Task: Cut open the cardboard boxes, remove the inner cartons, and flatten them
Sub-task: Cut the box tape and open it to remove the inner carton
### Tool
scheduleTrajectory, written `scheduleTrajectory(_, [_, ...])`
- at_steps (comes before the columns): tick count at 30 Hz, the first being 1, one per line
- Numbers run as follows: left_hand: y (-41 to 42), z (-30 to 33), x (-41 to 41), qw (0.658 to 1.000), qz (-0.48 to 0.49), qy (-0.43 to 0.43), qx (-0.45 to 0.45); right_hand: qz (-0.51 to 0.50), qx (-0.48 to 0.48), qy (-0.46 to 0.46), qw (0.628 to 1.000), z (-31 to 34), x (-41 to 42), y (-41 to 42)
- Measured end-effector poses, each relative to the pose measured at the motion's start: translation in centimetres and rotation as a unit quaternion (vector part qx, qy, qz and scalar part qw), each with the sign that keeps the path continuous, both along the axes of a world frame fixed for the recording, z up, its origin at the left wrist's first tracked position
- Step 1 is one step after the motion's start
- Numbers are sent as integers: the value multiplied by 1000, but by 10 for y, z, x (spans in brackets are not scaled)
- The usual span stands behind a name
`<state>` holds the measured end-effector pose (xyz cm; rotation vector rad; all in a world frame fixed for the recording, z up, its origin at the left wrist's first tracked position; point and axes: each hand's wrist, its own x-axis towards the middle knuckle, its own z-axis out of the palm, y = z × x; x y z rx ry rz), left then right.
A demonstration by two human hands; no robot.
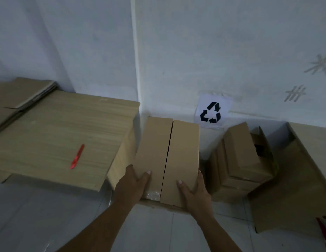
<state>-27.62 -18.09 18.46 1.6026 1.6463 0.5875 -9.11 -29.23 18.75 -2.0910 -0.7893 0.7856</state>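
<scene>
the flat stack of brown cardboard sheets [22,99] runs off the left edge. a red-striped object [325,228] at the lower right corner is cut off, unidentifiable. the dark item inside the open brown cardboard box [262,142] is too dim to tell.

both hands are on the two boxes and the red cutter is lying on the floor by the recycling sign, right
Not quite. The left hand and right hand are on the two boxes, but the red cutter lies on the wooden table, well left of the recycling sign, not on the floor. The head view shows this.
</scene>
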Motion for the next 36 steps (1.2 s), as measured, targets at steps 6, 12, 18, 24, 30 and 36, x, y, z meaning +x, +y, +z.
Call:
scheduleTrajectory(6, [-2,12,-72,999,46,12,17,33,7,-12,999,11,-66,11])
scheduleTrajectory(12, [31,22,-161,997,70,-6,30,58,33,-11,998,18,-148,54])
scheduleTrajectory(18, [87,28,-252,996,81,-2,45,58,62,-18,996,28,-236,112])
scheduleTrajectory(24, [141,32,-314,996,68,7,53,46,64,-5,997,25,-297,162])
scheduleTrajectory(30, [192,29,-337,997,61,14,55,45,59,-17,997,24,-319,208])
scheduleTrajectory(36, [262,26,-333,997,52,19,60,32,57,-27,997,23,-319,274])
